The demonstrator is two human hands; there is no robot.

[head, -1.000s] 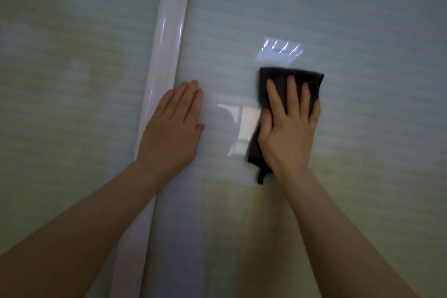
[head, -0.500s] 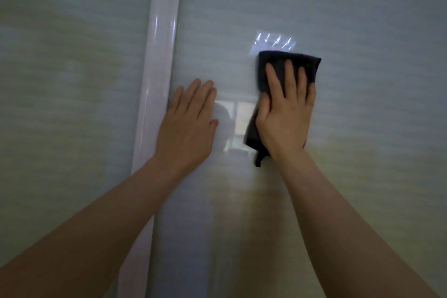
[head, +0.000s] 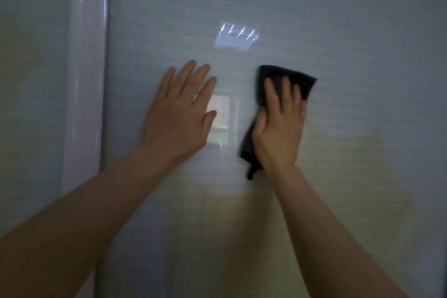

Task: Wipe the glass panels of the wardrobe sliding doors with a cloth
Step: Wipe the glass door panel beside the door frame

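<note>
Glass (head: 362, 31) is wiped with a cloth (head: 294, 80).
The cloth is pressed by the flat right hand (head: 278, 133); the left hand (head: 179, 118) is laid flat on the glass, fingers straight.

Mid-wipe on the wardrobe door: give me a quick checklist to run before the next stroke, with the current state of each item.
1. Cloth under the right hand, fingers flat on it: ok.
2. Cloth lying against the glass panel: ok.
3. Left hand spread flat on the same panel, apart from the cloth: ok.
4. Left hand off the white frame strip: ok.
5. Cloth spread fully: not ok, its lower end hangs bunched below the palm.
6. Glass already clean: cannot tell, reflections and dim light hide smears.
</note>
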